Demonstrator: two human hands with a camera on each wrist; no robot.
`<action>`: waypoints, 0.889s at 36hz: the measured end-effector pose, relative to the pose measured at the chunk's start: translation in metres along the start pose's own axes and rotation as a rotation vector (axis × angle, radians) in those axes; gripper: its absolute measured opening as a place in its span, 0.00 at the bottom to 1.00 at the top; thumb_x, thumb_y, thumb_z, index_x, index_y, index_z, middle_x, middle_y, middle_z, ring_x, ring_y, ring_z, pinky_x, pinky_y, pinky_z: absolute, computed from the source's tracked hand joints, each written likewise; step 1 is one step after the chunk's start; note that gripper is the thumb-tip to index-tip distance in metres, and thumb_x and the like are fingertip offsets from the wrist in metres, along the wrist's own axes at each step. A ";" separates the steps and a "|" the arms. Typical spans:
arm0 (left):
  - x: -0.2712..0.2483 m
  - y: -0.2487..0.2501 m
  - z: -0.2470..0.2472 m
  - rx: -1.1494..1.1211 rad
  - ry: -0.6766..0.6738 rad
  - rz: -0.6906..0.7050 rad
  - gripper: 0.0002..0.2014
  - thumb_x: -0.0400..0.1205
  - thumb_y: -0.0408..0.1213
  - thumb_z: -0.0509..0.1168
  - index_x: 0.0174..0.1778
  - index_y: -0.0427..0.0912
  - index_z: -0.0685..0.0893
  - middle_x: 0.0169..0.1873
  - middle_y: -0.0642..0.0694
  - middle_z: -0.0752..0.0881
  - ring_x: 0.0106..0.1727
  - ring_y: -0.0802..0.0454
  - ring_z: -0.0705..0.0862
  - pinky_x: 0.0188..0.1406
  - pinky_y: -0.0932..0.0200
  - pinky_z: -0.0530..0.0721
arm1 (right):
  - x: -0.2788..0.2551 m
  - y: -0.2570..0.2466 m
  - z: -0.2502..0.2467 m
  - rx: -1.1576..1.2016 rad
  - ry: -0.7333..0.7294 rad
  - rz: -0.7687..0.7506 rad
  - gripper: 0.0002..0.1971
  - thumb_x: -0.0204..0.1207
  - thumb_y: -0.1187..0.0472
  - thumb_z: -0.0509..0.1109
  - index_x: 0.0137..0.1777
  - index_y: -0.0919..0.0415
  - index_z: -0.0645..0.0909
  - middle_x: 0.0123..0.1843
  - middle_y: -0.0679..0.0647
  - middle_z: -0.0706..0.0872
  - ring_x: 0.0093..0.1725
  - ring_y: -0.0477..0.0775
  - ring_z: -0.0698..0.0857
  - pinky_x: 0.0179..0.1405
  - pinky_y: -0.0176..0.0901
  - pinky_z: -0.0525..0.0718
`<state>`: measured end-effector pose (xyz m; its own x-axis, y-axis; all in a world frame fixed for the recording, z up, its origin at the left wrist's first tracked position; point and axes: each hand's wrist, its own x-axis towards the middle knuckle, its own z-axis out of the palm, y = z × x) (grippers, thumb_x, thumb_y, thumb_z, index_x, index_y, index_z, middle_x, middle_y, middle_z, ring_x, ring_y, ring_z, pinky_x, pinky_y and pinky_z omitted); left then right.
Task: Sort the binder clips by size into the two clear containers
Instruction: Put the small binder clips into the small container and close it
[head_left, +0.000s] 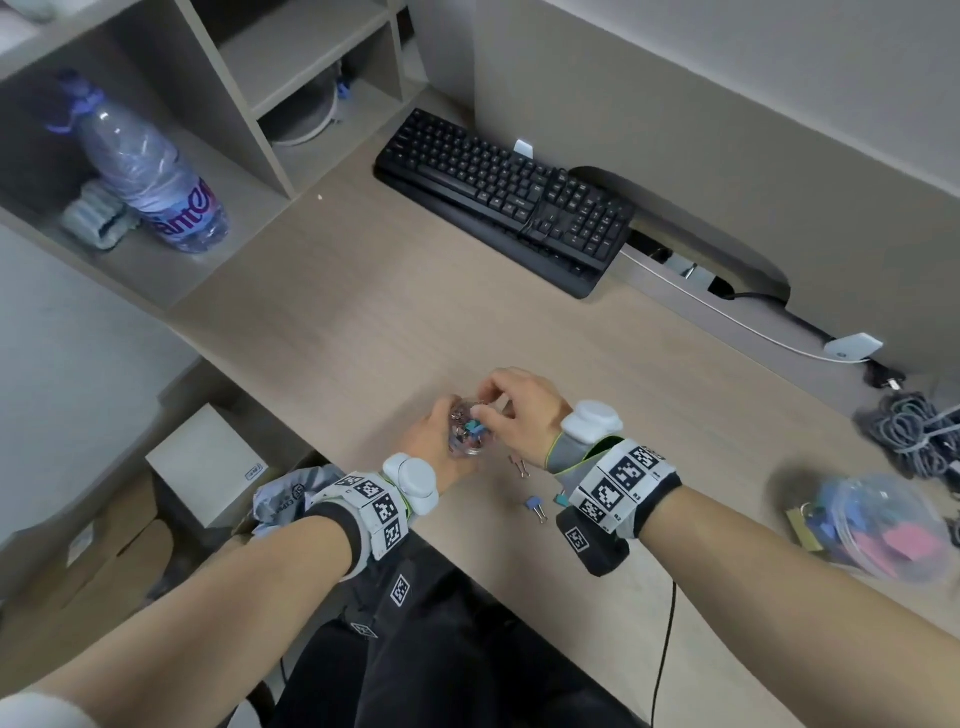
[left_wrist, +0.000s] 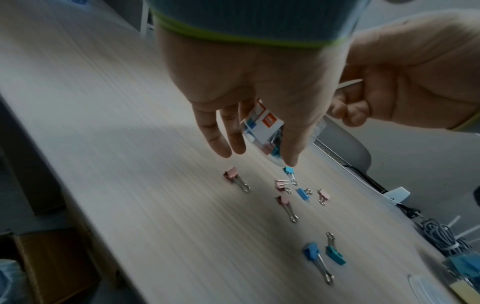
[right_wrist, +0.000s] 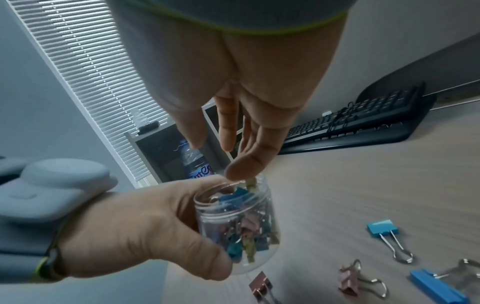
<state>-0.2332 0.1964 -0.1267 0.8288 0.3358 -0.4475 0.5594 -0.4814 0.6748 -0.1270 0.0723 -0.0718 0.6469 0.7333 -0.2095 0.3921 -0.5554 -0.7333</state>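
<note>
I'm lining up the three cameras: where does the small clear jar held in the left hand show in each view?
Head: the jar sits at centre, between the two hands, largely covered.
Left wrist: behind the left hand's fingers, only its label peeks through.
Right wrist: lower centre, plainly seen, gripped by the left hand.
Shared landmark: loose binder clips on the desk.

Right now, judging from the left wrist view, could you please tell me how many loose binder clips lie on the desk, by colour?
Pink clips: 4
Blue or teal clips: 4
Total: 8 loose on the desk
</note>
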 end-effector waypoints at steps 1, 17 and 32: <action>0.000 -0.002 -0.002 0.004 0.002 -0.002 0.40 0.65 0.43 0.80 0.71 0.50 0.68 0.54 0.48 0.86 0.51 0.45 0.87 0.51 0.49 0.87 | 0.003 0.003 0.000 -0.010 0.006 0.003 0.04 0.76 0.59 0.70 0.47 0.59 0.82 0.48 0.52 0.84 0.39 0.48 0.77 0.43 0.41 0.75; 0.015 -0.050 -0.063 0.077 0.024 -0.092 0.43 0.69 0.40 0.79 0.77 0.47 0.63 0.63 0.47 0.84 0.57 0.46 0.85 0.55 0.57 0.84 | 0.039 0.040 0.076 -0.467 -0.375 0.156 0.21 0.78 0.50 0.67 0.68 0.56 0.71 0.65 0.57 0.79 0.59 0.65 0.83 0.55 0.52 0.82; 0.037 -0.041 -0.070 0.081 -0.064 -0.064 0.42 0.70 0.40 0.78 0.77 0.47 0.63 0.62 0.47 0.83 0.49 0.51 0.83 0.47 0.61 0.80 | 0.035 0.096 0.028 -0.602 -0.107 0.239 0.11 0.81 0.59 0.63 0.60 0.61 0.75 0.60 0.60 0.74 0.55 0.62 0.76 0.51 0.56 0.82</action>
<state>-0.2264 0.2851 -0.1301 0.7890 0.3169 -0.5263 0.6080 -0.5253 0.5953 -0.0846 0.0560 -0.1672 0.7049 0.5805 -0.4076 0.5638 -0.8072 -0.1747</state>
